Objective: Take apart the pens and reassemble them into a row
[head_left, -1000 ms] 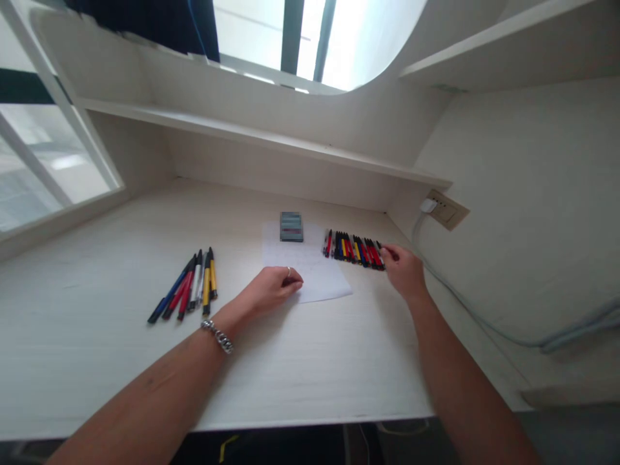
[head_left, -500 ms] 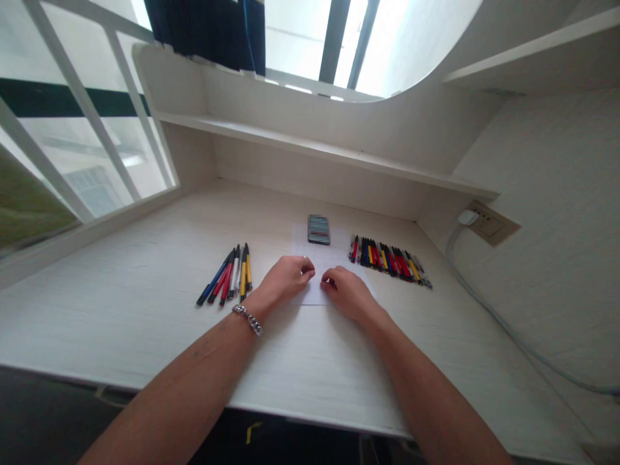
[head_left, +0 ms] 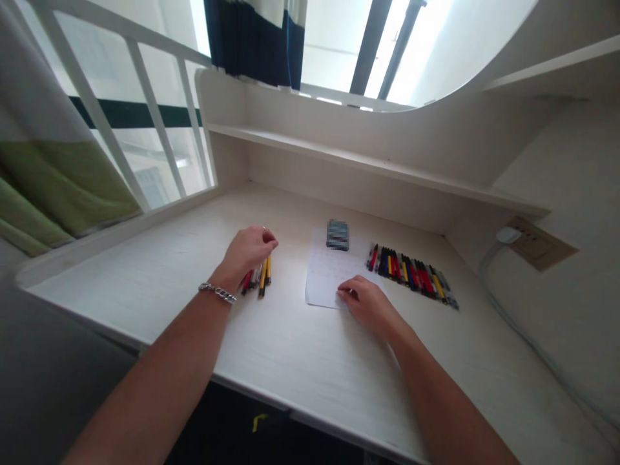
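Note:
My left hand [head_left: 249, 248], a chain bracelet on its wrist, hovers over the small group of pens [head_left: 261, 276] on the left of the desk, fingers curled, thumb and fingertips close together; I cannot see a pen in them. My right hand [head_left: 365, 300] rests on the lower right corner of a white sheet of paper [head_left: 327, 271], fingers bent down onto it. A small dark phone-like block [head_left: 338, 234] lies at the sheet's top edge. A long row of coloured pens [head_left: 411, 276] lies to the right of the sheet.
The white desk [head_left: 300, 349] has a low shelf [head_left: 368, 165] along the back. A wall socket with a plug [head_left: 527, 239] and a trailing cable sits at the right. White window bars and a green-striped curtain [head_left: 53, 187] stand at the left.
My left hand left the paper and went left over the small pen group. My right hand came from the pen row to the paper and stays there. The view swung left.

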A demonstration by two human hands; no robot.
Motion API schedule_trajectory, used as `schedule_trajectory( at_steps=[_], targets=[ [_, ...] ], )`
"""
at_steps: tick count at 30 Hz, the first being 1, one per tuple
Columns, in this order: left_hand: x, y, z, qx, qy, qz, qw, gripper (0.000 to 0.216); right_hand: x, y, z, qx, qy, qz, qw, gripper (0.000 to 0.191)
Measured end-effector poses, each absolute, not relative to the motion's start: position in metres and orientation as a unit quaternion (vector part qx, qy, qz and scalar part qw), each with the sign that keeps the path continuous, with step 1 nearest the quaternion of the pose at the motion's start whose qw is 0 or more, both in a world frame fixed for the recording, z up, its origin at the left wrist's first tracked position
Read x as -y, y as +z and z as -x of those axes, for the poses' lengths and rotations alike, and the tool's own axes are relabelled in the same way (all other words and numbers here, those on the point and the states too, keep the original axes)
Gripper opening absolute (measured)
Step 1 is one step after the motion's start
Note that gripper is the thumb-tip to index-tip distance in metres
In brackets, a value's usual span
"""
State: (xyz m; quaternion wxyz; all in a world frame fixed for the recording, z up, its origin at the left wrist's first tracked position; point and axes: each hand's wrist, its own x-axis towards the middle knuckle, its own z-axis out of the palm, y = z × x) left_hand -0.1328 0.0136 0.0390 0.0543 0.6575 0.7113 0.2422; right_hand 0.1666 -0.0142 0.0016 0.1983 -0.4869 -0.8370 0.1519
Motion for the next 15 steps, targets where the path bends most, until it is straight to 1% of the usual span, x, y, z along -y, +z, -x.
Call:
schedule_trajectory(
  at_steps=[5,8,15],
  targets=[
    [-0.003,0.027,0.166,-0.768,0.146,-0.618,0.078,0.034,0.014,0.003,-0.166,0.837,0.158,0.487,0.191,0.019],
    [0.001,0.018,0.171,-0.779,0.139,-0.607,0.077,0.037,0.013,0.003,-0.166,0.836,0.162,0.489,0.190,0.019],
    [0.003,0.016,0.171,-0.777,0.155,-0.606,0.074,0.030,0.014,0.004,-0.166,0.835,0.166,0.489,0.188,0.019]
  ],
)
